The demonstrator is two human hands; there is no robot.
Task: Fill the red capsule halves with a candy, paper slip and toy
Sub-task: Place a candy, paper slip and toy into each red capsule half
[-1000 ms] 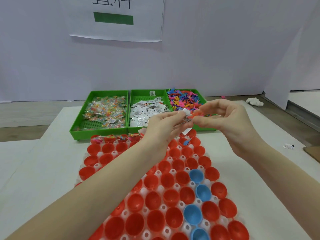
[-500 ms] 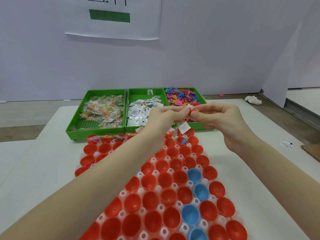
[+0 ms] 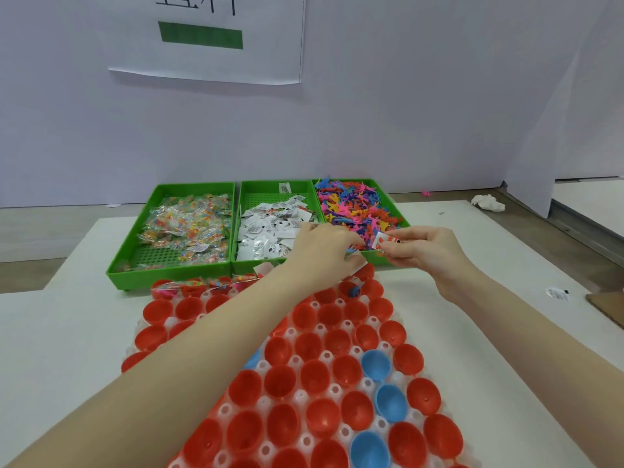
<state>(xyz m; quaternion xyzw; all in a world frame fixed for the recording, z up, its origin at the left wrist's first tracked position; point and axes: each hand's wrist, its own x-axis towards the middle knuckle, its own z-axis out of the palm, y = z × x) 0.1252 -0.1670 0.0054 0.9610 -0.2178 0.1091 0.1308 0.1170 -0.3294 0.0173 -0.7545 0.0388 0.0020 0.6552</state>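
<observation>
Red capsule halves [image 3: 314, 376] fill a white holder tray [image 3: 300, 396] in front of me. Several in the far row hold candies. Three green trays stand behind it: candies [image 3: 185, 228] on the left, paper slips [image 3: 270, 228] in the middle, colourful toys [image 3: 358, 207] on the right. My right hand [image 3: 425, 251] pinches a paper slip and an orange toy [image 3: 383, 241] above the holder's far edge. My left hand [image 3: 324, 251] is close beside it, fingers curled over more white slips; what it holds is mostly hidden.
Several blue capsule halves [image 3: 376, 364] sit among the red ones on the right side. A crumpled tissue [image 3: 488, 202] lies at the far right, a stray slip [image 3: 557, 293] and a cardboard corner [image 3: 607, 307] at the right edge. A wall with a paper sign [image 3: 209, 35] stands behind.
Both hands have dropped lower and moved forward over the holder's far edge. The left hand has parted from the right, which keeps the slip and toy.
</observation>
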